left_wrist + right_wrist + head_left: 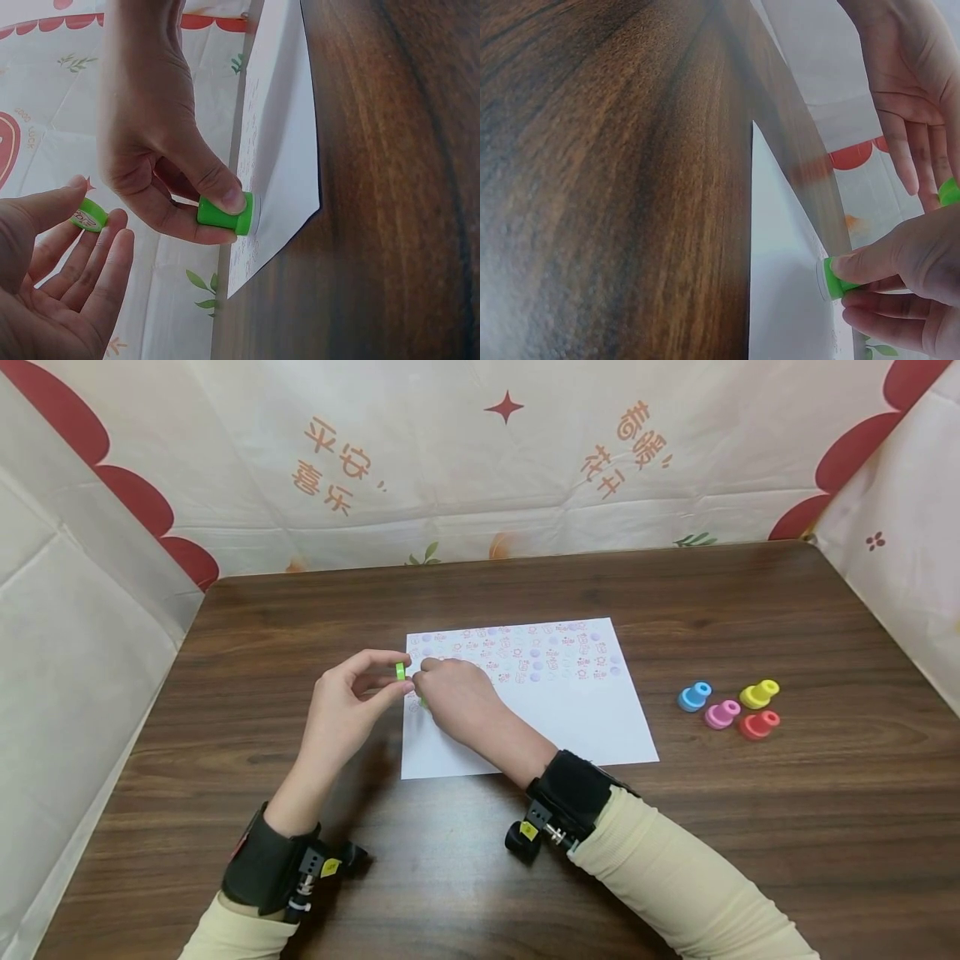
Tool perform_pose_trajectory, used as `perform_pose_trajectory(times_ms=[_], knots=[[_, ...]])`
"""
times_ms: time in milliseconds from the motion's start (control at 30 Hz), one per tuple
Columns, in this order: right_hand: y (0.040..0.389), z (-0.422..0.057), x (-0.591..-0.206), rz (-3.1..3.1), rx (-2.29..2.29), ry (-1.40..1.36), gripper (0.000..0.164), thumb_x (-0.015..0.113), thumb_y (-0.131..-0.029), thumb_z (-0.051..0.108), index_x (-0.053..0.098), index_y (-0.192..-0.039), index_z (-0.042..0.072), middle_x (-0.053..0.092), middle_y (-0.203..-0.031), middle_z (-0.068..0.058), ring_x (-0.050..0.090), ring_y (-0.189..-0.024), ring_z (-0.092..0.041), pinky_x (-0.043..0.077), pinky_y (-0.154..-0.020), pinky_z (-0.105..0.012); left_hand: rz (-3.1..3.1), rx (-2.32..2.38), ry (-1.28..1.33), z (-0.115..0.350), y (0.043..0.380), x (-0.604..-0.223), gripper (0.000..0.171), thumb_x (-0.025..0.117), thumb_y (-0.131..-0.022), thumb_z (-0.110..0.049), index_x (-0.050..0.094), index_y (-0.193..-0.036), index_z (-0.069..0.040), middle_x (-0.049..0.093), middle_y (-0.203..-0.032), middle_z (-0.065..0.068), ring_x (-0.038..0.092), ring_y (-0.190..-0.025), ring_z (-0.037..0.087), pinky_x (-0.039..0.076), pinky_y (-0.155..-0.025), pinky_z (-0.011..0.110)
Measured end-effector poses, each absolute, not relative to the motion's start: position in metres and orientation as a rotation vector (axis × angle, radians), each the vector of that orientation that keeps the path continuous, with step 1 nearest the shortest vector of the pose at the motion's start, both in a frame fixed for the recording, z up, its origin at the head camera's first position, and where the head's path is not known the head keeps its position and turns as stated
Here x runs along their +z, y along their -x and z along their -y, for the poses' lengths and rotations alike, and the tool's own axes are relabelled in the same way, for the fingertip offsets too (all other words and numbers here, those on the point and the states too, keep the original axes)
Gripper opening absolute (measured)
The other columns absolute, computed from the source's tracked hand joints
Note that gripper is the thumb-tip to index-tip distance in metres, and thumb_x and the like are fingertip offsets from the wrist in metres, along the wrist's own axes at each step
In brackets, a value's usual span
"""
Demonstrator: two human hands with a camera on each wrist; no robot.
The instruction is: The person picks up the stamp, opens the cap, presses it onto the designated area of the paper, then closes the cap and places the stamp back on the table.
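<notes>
Green cylindrical stamp with a wider flange (217,214): it is over the left part of the paper, its pale end down at the surface; whether it presses or is only just above, I cannot tell.
My right hand (459,695): my thumb and fingers pinch this stamp by its sides, and my forearm crosses the lower part of the paper.
My left hand (347,695): my thumb and forefinger pinch the cap, while the other fingers are loosely bent and apart from it.
Bright green round cap with a printed face (90,216): I hold it in the air, near my right hand.
White rectangular sheet of paper (566,722): it lies flat, with rows of small pink and purple prints on its upper part.
Four knob-shaped stamps: blue stamp (694,697), pink stamp (722,715), yellow stamp (760,695) and red stamp (760,725) stand close together, well apart from the paper on its right.
Dark brown wood-grain table (450,868): it carries the paper and these four stamps.
White cloth with red scallops and orange characters (450,460): it hangs behind the table.
</notes>
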State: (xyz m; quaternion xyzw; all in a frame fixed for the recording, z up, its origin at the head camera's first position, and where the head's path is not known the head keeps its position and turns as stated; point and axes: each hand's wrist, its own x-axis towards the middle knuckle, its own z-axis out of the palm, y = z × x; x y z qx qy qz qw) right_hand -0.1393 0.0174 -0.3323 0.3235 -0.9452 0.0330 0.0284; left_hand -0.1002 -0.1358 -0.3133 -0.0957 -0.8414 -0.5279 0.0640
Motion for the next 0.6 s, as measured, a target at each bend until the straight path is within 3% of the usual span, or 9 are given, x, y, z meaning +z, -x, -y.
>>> perform_pose_trajectory(times_ms=[333,600], knots=[[0.1397,-0.0174,-0.3319,2.914,0.111,-1.004,0.017,0.063,-0.091,0.01,0.074,-0.105,0.01,0.068,-0.088,-0.002,0.054,-0.066,-0.012,0.055,-0.058,-0.027,2.543,-1.578,0.29,0.1358,0.0998,-0.3131,0.031,0.073,-0.084,-0.017,0.068,-0.112,-0.008,0.069,-0.113,0.006,0.068,-0.09,0.011,0.058,-0.084,0.041],[0.1395,-0.0188,-0.3323,2.931,0.119,-1.006,0.018,0.064,-0.091,0.011,0.074,-0.105,0.011,0.067,-0.088,-0.002,0.055,-0.068,-0.013,0.055,-0.059,-0.028,2.534,-1.601,0.292,0.135,0.0992,-0.3139,0.03,0.074,-0.083,-0.016,0.068,-0.112,-0.009,0.069,-0.113,0.006,0.068,-0.089,0.011,0.054,-0.075,0.013]])
